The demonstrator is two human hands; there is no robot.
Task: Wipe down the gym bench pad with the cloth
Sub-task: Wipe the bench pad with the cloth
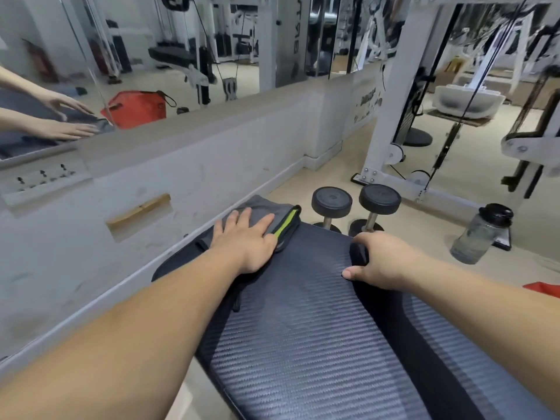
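The dark ribbed bench pad runs from the lower right up to the middle of the view. A grey cloth with a lime-green stripe lies on the pad's far end. My left hand presses flat on the cloth, fingers spread. My right hand grips the pad's right edge, fingers curled over the side and thumb on top.
Two black dumbbells stand on the floor just beyond the pad. A clear water bottle with a black cap stands at the right. A low white wall with a mirror above runs along the left. A white cable machine frame stands behind.
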